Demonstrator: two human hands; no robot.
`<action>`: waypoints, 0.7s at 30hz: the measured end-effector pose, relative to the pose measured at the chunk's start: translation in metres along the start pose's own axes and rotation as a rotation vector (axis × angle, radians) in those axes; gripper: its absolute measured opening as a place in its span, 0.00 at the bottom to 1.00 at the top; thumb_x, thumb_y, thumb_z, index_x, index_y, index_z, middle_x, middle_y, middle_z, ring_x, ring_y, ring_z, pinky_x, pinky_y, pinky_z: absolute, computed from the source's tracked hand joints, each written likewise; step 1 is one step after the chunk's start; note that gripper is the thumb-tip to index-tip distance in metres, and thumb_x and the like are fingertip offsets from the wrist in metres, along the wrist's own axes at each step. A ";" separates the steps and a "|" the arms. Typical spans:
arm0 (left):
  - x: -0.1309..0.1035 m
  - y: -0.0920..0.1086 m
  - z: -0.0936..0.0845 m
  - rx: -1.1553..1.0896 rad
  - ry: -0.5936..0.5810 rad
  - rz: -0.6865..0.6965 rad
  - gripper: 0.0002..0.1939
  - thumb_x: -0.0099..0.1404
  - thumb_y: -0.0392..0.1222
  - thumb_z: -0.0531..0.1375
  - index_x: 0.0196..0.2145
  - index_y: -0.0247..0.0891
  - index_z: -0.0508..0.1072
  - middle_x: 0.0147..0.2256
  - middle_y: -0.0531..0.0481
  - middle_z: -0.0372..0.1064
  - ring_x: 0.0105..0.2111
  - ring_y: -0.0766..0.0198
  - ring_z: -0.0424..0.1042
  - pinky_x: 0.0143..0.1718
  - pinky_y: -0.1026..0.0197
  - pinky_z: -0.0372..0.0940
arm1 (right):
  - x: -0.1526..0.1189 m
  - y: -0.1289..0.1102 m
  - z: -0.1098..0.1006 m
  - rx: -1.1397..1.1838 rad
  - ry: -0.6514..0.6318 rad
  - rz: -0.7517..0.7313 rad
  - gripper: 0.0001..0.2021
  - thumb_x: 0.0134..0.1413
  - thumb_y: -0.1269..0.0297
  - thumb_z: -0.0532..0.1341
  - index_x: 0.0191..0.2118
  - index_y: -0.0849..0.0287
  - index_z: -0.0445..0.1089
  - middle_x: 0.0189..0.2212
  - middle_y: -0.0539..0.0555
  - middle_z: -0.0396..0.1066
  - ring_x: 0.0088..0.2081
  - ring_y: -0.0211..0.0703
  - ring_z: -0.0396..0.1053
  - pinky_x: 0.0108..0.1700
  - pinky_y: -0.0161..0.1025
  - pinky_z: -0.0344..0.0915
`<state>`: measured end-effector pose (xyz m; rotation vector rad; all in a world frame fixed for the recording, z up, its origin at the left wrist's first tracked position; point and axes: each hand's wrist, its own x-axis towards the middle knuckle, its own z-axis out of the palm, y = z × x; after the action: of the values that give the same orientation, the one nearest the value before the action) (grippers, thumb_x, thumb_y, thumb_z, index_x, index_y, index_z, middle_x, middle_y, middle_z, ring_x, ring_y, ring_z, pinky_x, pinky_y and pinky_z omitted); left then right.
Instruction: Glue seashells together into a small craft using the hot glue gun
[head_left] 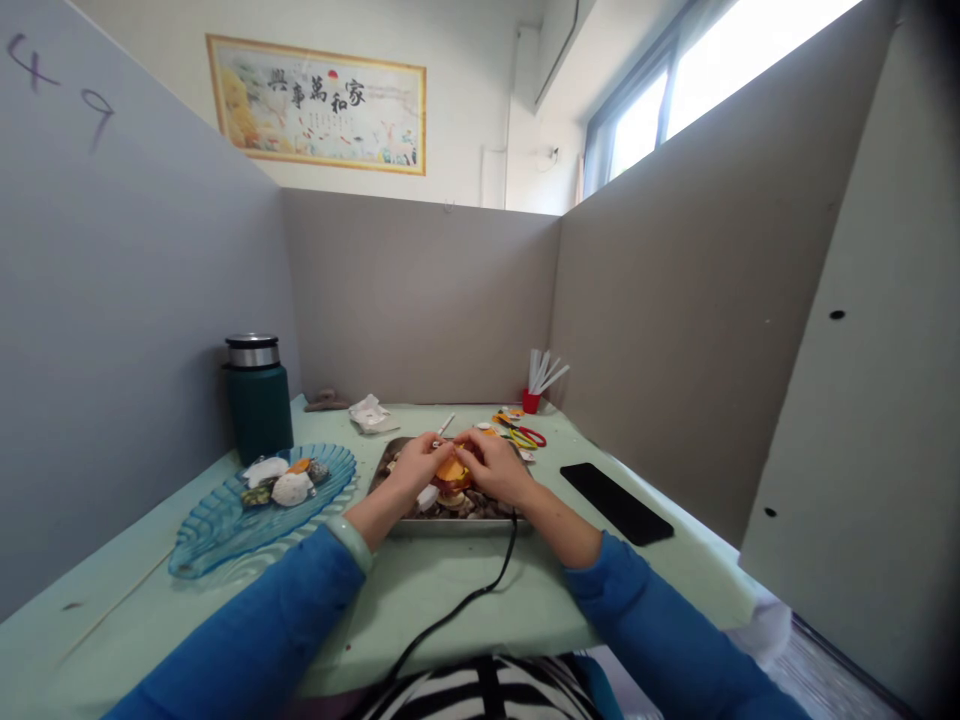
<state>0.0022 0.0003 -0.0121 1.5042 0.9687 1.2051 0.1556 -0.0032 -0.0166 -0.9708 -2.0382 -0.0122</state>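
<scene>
My left hand (420, 463) and my right hand (491, 465) meet over a metal tray (465, 527) in front of me. Between them is an orange and yellow item (453, 474), gripped by the fingers of both hands; its lower part is dark reddish. Brown stones or shells (480, 506) fill the tray beneath, with a pale shell (427, 498) near its left side. A thin white stick (446, 424) rises just behind my left fingertips. From the tray's front edge a black cable (480, 592) runs down toward my lap.
On the left, a blue shell-shaped plate (217, 525) holds several shells, with a green bottle (259, 410) behind it. A black phone-like slab (616, 502) lies right. Scissors (527, 437), a red cup (531, 402) of white sticks and crumpled paper (370, 414) are farther back. Partitions surround the table.
</scene>
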 end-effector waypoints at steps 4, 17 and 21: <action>0.001 -0.002 -0.001 0.037 -0.008 -0.006 0.10 0.55 0.44 0.59 0.28 0.35 0.63 0.23 0.53 0.65 0.22 0.65 0.69 0.20 0.63 0.66 | 0.000 0.001 0.001 -0.009 -0.013 0.015 0.07 0.55 0.65 0.55 0.38 0.59 0.67 0.26 0.49 0.69 0.26 0.35 0.64 0.30 0.31 0.54; 0.002 -0.001 0.000 0.088 -0.043 -0.094 0.11 0.56 0.45 0.58 0.30 0.32 0.65 0.22 0.50 0.67 0.20 0.63 0.70 0.21 0.61 0.67 | 0.000 0.003 0.002 -0.018 -0.044 0.028 0.08 0.54 0.67 0.55 0.40 0.59 0.68 0.26 0.50 0.70 0.27 0.36 0.65 0.30 0.32 0.56; 0.003 -0.004 0.000 0.067 -0.048 -0.076 0.11 0.57 0.44 0.58 0.29 0.32 0.64 0.21 0.51 0.66 0.19 0.65 0.70 0.22 0.63 0.67 | 0.000 0.001 0.001 -0.028 -0.027 0.027 0.08 0.54 0.67 0.55 0.39 0.59 0.68 0.26 0.50 0.70 0.28 0.36 0.65 0.31 0.32 0.56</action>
<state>0.0022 0.0038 -0.0150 1.5283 1.0339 1.0868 0.1556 -0.0022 -0.0171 -1.0210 -2.0538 -0.0135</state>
